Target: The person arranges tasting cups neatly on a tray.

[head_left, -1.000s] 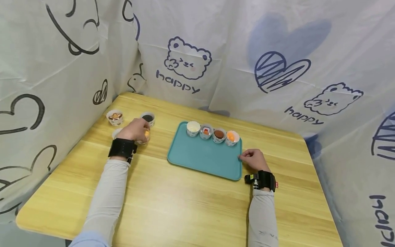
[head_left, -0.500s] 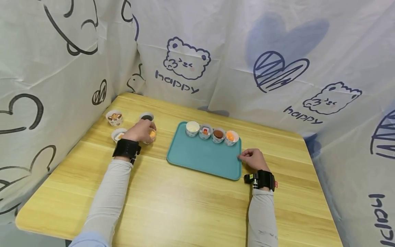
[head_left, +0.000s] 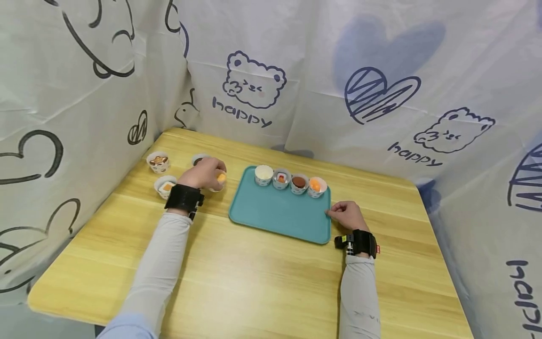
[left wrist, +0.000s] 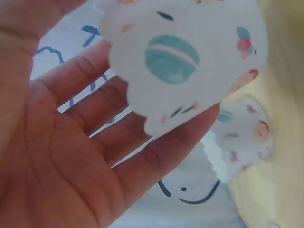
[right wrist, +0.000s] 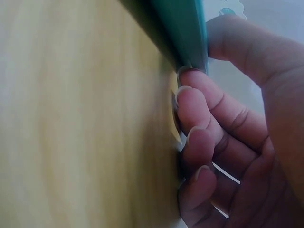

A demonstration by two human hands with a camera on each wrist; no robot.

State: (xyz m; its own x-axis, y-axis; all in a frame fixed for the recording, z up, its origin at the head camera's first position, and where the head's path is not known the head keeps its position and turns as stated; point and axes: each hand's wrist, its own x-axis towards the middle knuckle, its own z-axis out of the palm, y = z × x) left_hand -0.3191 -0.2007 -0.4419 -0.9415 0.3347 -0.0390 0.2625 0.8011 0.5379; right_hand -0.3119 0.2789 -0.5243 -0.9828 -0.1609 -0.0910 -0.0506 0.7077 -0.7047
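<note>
Holding a paper cup (left wrist: 190, 59) with an orange-yellow filling, my left hand (head_left: 202, 174) sits just left of the teal tray (head_left: 275, 214), thumb and fingers pressed to the cup's sides; I cannot tell from my feeds whether its base clears the bench (head_left: 245, 282). My right hand (head_left: 349, 215) is at the tray's right edge in a narrow pinch, thumb on the rim and fingertips bent against its outer side. Along the tray's far edge I count four cups in a row: from the left, a cream-topped cup (head_left: 264, 175), a cup with a red-and-white piece (head_left: 281, 180), a brown-filled cup (head_left: 298, 184) and an orange-filled cup (head_left: 316, 188) (the last one close to the tray's far right corner). Well left of the tray stand a star-topped cup (head_left: 158, 163) and, on its near side, a cup with a white-and-orange piece (head_left: 165, 187); a dark-filled cup (head_left: 198, 159), partly hidden by my left hand, stands between them and the tray. Beyond the tray I see a white sheet (head_left: 317, 117) with bears, hearts and the word "happy".
</note>
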